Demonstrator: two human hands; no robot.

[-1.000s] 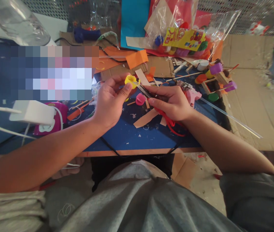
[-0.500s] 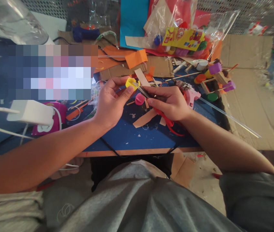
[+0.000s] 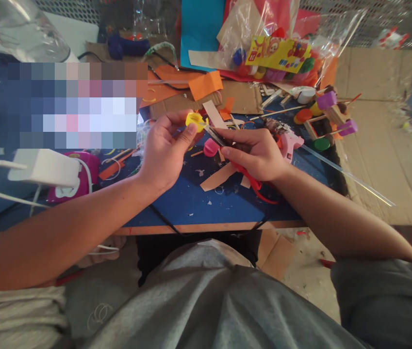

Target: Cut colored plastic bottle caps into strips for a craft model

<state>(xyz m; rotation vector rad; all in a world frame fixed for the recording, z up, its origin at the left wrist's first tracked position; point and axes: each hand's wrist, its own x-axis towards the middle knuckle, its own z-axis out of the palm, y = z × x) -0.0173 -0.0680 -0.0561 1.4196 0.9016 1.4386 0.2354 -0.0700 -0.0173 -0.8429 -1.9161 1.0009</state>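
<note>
Between the thumb and fingers of my left hand is a small yellow plastic cap, with a thin strip sticking out on its right side. My right hand is closed around the blades of a pair of scissors, whose red handles hang below the palm. The blade tips point at the cap's right edge; whether they touch it I cannot tell. Just under the blades lies a pink cap on the blue table.
Right of my right hand lies a pink glue gun, with a small wooden build with coloured caps beyond it. Cardboard covers the right side. A white charger sits in a magenta socket block at left. A plastic bag lies at the back.
The yellow cap has turned in my left fingers and shifted slightly left. A thin strip now stands out from its edge near the scissors. My right hand stays nearly where it was.
</note>
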